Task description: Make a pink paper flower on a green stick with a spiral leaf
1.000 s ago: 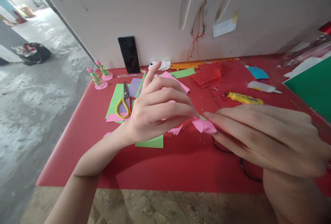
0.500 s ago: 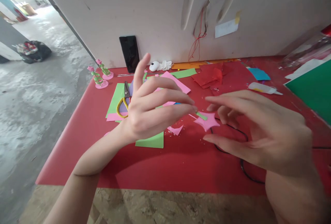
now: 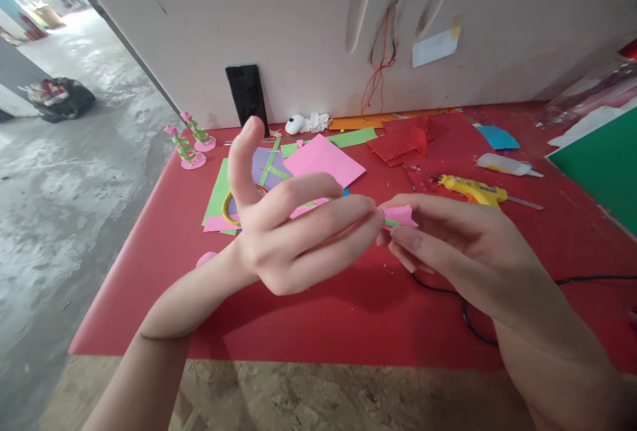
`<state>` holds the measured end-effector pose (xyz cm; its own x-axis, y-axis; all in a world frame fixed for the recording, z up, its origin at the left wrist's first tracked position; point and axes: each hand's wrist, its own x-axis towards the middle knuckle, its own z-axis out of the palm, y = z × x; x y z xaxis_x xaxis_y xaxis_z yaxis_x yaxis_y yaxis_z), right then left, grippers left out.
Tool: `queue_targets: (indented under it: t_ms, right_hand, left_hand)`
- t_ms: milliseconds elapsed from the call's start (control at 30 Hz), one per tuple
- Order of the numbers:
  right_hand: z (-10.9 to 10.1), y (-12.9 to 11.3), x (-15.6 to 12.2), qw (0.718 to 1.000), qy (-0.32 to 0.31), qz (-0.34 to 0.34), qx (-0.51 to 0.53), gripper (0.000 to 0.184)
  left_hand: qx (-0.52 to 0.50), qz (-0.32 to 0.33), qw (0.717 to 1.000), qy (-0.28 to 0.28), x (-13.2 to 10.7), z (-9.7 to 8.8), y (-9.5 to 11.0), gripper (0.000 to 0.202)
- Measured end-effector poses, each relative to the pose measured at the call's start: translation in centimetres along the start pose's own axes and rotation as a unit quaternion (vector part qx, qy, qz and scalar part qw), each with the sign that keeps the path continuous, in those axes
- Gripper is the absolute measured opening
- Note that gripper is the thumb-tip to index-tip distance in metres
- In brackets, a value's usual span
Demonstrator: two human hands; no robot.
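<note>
A small pink paper star (image 3: 402, 216), bent up into a cup shape with a green strip (image 3: 392, 223) along it, sits between my two hands above the red tabletop. The fingertips of my left hand (image 3: 303, 232) pinch its left end, while the index finger sticks upward. My right hand (image 3: 458, 239) closes in from the right, thumb and fingers on the pink paper. What lies inside the left fingertips is hidden. Behind my left hand, a yellow scissor handle (image 3: 227, 209) and a square of pink paper (image 3: 326, 160) show on the table.
A yellow glue gun (image 3: 472, 190) lies beyond my right hand, its black cable (image 3: 470, 321) running beneath. Two finished paper flowers (image 3: 185, 146) stand at the left. A phone (image 3: 247, 99) leans on the wall. A glue bottle (image 3: 507, 165) and red paper (image 3: 401, 141) lie behind.
My right hand has moved left and closed on the pink star, which was spread flat and now is folded up. The glue gun has come into view behind that hand.
</note>
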<state>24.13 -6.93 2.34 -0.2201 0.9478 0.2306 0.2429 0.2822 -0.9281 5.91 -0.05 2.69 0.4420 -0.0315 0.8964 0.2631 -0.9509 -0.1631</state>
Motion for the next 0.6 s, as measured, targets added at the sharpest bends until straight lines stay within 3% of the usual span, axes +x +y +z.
queue_targets:
  t_ms: [133,200,267,367,433,500,600]
  right_hand:
    - [0.3,0.4,0.0,0.999,0.031,-0.027,-0.015,0.012]
    - [0.3,0.5,-0.1,0.997,0.06,-0.042,-0.035,0.013]
    - [0.2,0.6,0.0,0.993,0.088,-0.054,-0.065,0.013]
    - [0.0,0.8,0.0,0.985,0.114,-0.071,-0.106,0.013]
    - [-0.1,0.9,0.0,0.98,0.124,-0.085,-0.132,0.014]
    - [-0.2,0.9,-0.1,0.97,0.136,-0.111,-0.167,0.016]
    - [-0.2,0.7,-0.4,0.947,0.156,-0.153,-0.234,0.016]
  left_hand:
    - [0.097,0.096,0.99,0.038,-0.3,0.2,0.2,0.024]
    - [0.113,0.1,0.987,0.052,-0.8,0.7,0.4,0.022]
    - [0.106,0.064,0.992,0.035,-1.1,1.1,0.7,0.02]
    - [0.025,-0.068,0.997,-0.031,-1.1,1.2,1.3,0.021]
    - [-0.044,-0.153,0.985,-0.07,-1.0,1.1,1.7,0.02]
    - [-0.077,-0.187,0.976,-0.082,-0.9,0.9,1.9,0.014]
    - [-0.083,-0.186,0.976,-0.082,-0.8,0.6,2.1,0.009]
